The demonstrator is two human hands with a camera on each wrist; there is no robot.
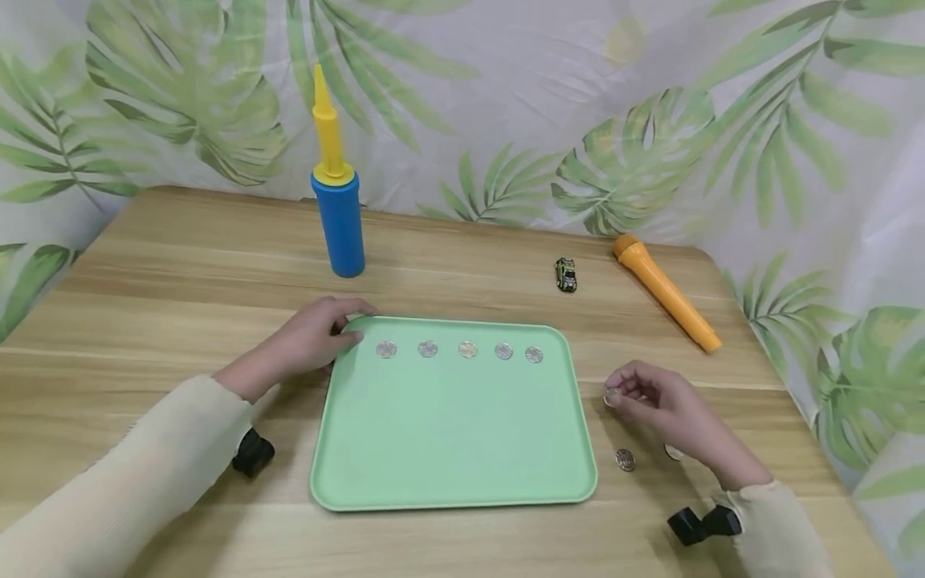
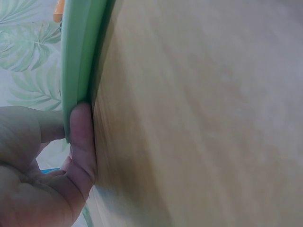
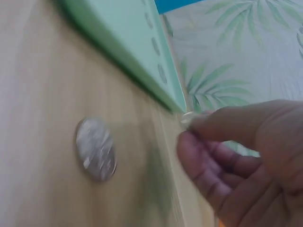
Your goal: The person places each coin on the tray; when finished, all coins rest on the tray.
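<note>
On the wooden table I see my left hand gripping the green tray at its far-left corner; five coins line its far edge. My right hand pinches what looks like a coin just right of the tray. Next, I judge, placing it calls for a steady reach left.

Staged tabletop setup, likely home or studio: light wooden table, palm-leaf printed fabric backdrop at 12 o'clock, toys scattered.

can't read any text, labels or numbers anywhere here, the coins on the tray are too blurry
</note>
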